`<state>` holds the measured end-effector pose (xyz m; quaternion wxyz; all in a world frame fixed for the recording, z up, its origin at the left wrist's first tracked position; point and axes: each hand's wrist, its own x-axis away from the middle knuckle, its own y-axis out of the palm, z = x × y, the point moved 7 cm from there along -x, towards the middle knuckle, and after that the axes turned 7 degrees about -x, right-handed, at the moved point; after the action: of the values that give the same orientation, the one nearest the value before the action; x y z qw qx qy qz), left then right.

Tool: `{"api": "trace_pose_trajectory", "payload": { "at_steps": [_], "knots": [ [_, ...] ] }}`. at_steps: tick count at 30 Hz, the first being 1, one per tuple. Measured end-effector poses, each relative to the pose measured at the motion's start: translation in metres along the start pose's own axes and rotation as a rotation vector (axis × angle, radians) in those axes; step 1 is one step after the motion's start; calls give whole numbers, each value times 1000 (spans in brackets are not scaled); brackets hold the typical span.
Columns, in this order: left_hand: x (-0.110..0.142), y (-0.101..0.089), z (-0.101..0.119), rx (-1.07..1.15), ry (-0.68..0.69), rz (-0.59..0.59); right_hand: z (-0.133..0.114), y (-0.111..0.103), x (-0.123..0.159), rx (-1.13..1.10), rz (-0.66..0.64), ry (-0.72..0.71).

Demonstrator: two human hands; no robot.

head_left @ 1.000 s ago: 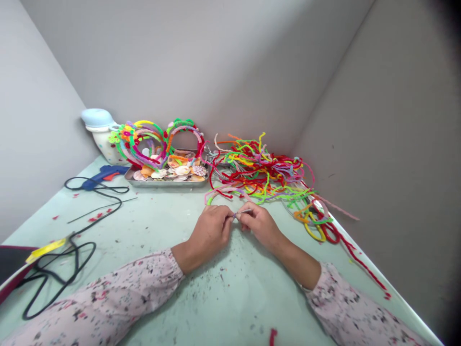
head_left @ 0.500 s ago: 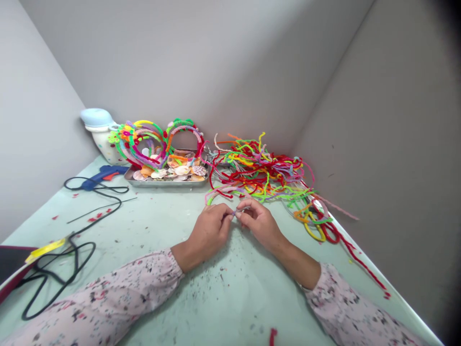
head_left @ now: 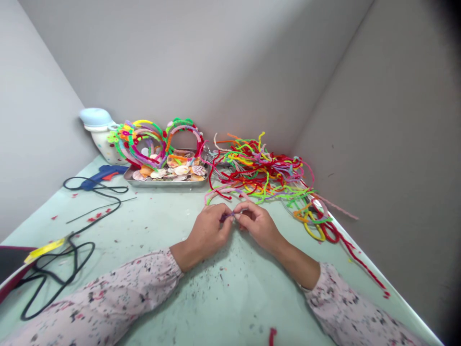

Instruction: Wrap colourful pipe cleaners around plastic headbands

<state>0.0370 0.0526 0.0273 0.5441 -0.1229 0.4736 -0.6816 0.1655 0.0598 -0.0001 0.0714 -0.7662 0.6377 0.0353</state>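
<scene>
Since the pipe cleaner (head_left: pixel 227 217) is so tiny, L hand (head_left: pixel 207 235) and R hand (head_left: pixel 259 226) both pinch it tight at the fingertips, forearms prob braced on the table (head_left: pixel 230 307) for steadiness, pile (head_left: pixel 259 175) just ahead.

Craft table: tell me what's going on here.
A person is pinching a small twist of purple pipe cleaner between the fingers of the left hand and right hand, just in front of a tangled pile of coloured pipe cleaners. Behind the hands sit pipe-cleaner headbands and a steel tray of seashells, with a blue hot glue gun to the left.
</scene>
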Motion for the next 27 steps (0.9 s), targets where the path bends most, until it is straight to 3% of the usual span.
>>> {"api": "trace_pose_trajectory", "payload": {
  "at_steps": [27],
  "knots": [
    [2, -1, 8, -149, 125, 56, 2, 2, -1, -16, -15, 106]
  ]
}}
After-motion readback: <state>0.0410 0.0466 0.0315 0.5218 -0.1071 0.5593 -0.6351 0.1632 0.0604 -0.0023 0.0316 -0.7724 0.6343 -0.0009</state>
